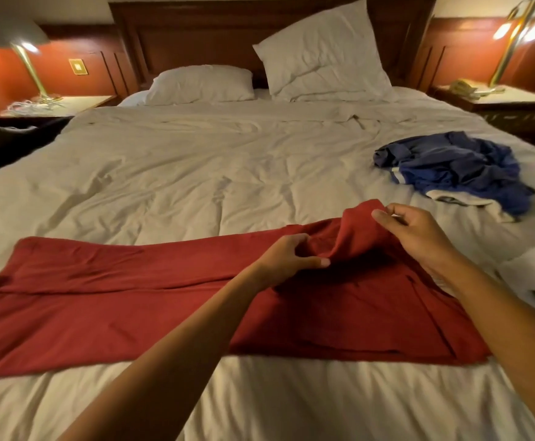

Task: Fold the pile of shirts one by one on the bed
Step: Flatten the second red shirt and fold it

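Head view. Red shirt (132, 297) lies spread flat across the near part of the bed (196, 173), its length running left to right; a lengthwise fold shows along its middle; its right end is lifted off the cover into a raised hump. Left hand (286, 257): fingers curled, thumb and fingers clamped on a bunch of the red cloth at the base of the hump. Right hand (418, 237): thumb and forefinger pinch the raised edge at the top of the hump; the other fingers are loosely curled behind. Both forearms reach in from the near edge, over the shirt. Blue pile (450, 167): crumpled cloth on the right side of the bed, well apart from the red shirt; a white garment (469, 203) shows under its near edge. Two white pillows at the head, one flat (201, 84), one propped against the headboard (196, 36); a lit lamp on each side (29, 58) (514, 36).
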